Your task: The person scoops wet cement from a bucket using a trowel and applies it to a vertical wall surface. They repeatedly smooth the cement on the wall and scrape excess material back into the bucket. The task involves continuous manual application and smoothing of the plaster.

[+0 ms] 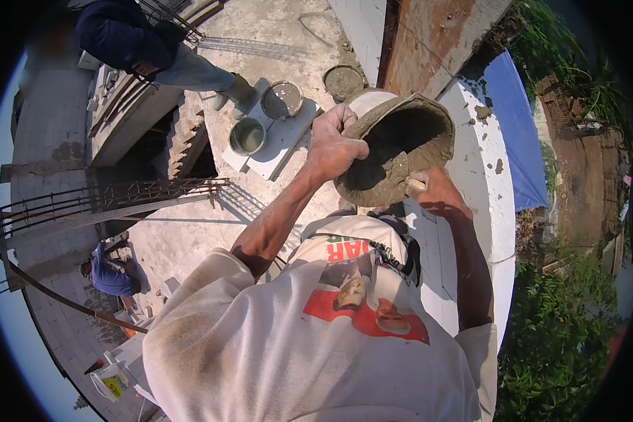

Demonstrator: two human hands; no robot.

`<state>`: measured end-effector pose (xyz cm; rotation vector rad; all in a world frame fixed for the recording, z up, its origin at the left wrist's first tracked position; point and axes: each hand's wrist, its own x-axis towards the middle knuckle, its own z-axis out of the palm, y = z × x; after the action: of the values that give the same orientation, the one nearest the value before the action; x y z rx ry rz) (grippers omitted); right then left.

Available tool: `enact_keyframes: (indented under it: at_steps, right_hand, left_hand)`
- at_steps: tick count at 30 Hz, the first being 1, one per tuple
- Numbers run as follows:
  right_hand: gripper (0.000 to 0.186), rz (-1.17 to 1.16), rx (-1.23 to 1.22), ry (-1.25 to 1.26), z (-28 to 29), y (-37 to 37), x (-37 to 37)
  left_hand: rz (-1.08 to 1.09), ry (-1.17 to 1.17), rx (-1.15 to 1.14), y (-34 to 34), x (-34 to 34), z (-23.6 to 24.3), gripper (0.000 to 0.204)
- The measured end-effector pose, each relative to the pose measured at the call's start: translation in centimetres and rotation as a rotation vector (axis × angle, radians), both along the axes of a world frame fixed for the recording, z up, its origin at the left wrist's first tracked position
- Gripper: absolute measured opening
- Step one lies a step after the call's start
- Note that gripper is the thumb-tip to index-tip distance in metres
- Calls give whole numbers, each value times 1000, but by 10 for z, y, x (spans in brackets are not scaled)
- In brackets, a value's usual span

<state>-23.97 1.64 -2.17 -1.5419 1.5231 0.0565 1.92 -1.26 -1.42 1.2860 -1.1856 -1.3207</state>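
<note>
A bucket [370, 104] caked with grey cement is tipped, its mouth turned toward me, at the top of the wall on my right. My left hand [336, 144] is closed on its near-left rim. Wet mortar [383, 179] coats the inside and bulges at the lower lip. At that lip my right hand [439, 193] is closed round a short pale handle [416, 186]; the rest of that tool is hidden, so its kind is unclear.
Two mortar buckets [282, 100] stand on white blocks [281, 156], another [344, 81] beyond. A co-worker [137, 42] stands far left; another [112, 271] crouches lower left. Steel rebar [112, 193] spans an opening. Right of the white wall [496, 183] lies a drop to greenery.
</note>
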Motion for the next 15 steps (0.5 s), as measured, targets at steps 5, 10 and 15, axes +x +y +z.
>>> enact_keyframes:
  at_steps: [5, 10, 15]
  right_hand:
    - [36, -131, -134, -171, -44, 32, 12]
    - [44, -209, -227, -175, -43, 52, 26]
    - [40, -357, -13, -333, -7, 48, 22]
  left_hand:
    - [63, 126, 54, -4, 3, -9, 36]
    - [166, 315, 127, -6, -2, -21, 31]
    - [233, 693, 186, -3, -9, 4, 24]
